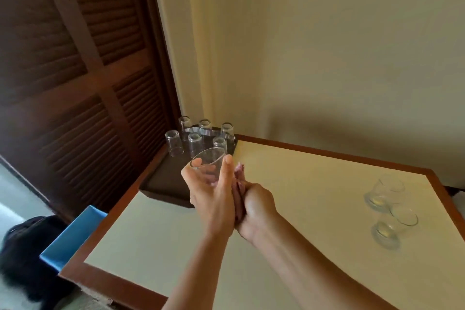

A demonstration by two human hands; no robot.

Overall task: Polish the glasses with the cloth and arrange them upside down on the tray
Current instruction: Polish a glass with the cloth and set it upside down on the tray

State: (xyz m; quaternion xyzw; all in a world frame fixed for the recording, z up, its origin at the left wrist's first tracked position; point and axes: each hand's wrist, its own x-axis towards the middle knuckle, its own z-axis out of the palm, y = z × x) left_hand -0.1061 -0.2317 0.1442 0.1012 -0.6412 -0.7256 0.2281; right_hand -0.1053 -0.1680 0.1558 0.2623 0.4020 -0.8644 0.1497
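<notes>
My left hand (214, 194) grips a clear glass (208, 161), its mouth tilted up and towards me, above the near edge of the dark brown tray (163, 181). Pressed against it from the right, my right hand (254, 209) is closed on a pinkish cloth (239, 173), most of which is hidden between the hands. Several clear glasses (194, 145) stand upside down in two rows at the tray's far end. Two more glasses (386, 192) (392, 228) stand upright on the table at the right.
The cream table (302, 196) has a brown wooden rim. A dark louvred door (75, 70) stands at the left and a cream wall behind. A blue box (70, 236) and a black bag (25, 254) sit off the table's left edge.
</notes>
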